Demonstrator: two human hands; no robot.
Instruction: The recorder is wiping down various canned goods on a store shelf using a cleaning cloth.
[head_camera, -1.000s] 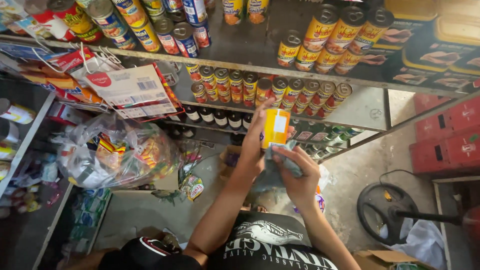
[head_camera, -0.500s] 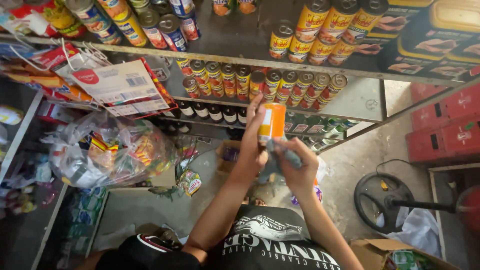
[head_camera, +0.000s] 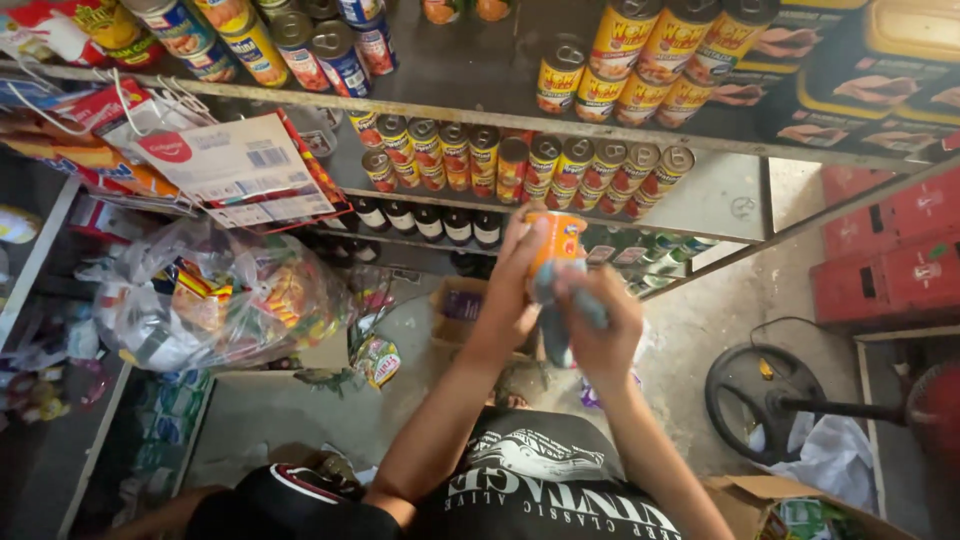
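Two hands were busy with one orange can (head_camera: 556, 240), held up just in front of the middle shelf (head_camera: 700, 225) of the metal rack. The left hand (head_camera: 515, 285) had its fingers wrapped round the can's side, gripping it upright, while the right hand (head_camera: 600, 315) was clenched on a grey-blue cloth (head_camera: 550, 300) pressed against the can's lower part. Looked to me like the wiping step was in hand, so the next move would probably call for turning the can in that grip so the cloth reaches the far side, without letting the smooth metal slip. Material-wise, the can was a plain cylinder with a glossy printed label and a dull silvery top, and the cloth looked soft and bunched up, hanging a bit below the fist. On that same shelf, just behind the can, stood a row of similar cans (head_camera: 520, 160) with ring-pull lids, red and yellow labels, packed side by side. Below the shelf was a line of dark bottles (head_camera: 430, 222) with white caps. To the shelf's left, a crinkly clear plastic bag (head_camera: 215, 305) full of colourful packets slumped, and above it hung flat cardboard packs (head_camera: 235, 170). Well off to the shelf's lower right sat red plastic crates (head_camera: 885, 265) on bare concrete.
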